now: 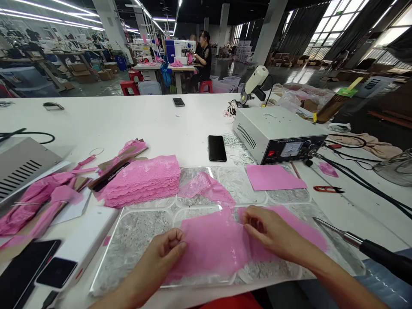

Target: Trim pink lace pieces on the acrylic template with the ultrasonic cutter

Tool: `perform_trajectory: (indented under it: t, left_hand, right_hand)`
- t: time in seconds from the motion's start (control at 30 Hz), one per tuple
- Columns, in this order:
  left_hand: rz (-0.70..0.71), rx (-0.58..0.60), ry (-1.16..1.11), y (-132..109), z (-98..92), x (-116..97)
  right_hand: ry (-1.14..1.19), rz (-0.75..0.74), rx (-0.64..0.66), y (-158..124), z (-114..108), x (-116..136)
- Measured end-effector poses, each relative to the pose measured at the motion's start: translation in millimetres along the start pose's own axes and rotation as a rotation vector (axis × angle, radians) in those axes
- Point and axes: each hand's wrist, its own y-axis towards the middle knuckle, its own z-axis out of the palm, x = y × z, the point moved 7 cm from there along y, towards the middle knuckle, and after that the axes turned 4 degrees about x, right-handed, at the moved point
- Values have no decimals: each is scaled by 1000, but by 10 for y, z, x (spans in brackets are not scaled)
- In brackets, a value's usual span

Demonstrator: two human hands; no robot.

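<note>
A sheer pink fabric panel (214,244) lies on the grey marbled board (138,236) in front of me. My left hand (167,251) pinches its left edge between thumb and curled fingers. At its upper right edge, my right hand (267,227) is closed on the fabric, fingertips partly hidden. A second sheer pink piece (299,227) spreads out beneath and beyond my right hand. Just above the panel sits a crumpled pink lace piece (206,186), its lower end meeting the panel. To the left of that rises a stack of pink lace pieces (144,178).
A soldering-type pen (363,244) with a metal tip rests at the right. Behind stand a grey power box (280,131), a black phone (217,148), a pink card (275,177) and red-handled snips (328,189). Phones (27,270) and a white box (86,240) lie left.
</note>
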Motion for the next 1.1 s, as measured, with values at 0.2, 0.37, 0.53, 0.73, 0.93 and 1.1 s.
perform_trajectory:
  t: [0.2, 0.37, 0.53, 0.73, 0.93, 1.1]
  left_hand:
    - [37, -114, 159, -72, -83, 78]
    - [50, -168, 250, -67, -154, 161]
    - [79, -249, 323, -60, -210, 201]
    - [53, -258, 406, -55, -239, 108]
    - [26, -268, 424, -75, -263, 124]
    - [68, -264, 357, -54, -291, 277]
  right_hand:
    - [98, 22, 61, 308, -21, 138]
    - [-4, 15, 24, 553, 21, 217]
    - [-70, 21, -11, 250, 26, 150]
    - [-113, -37, 52, -228, 235, 12]
    - [-201, -123, 67, -247, 340, 20]
    - [-290, -191, 39, -221, 352, 43]
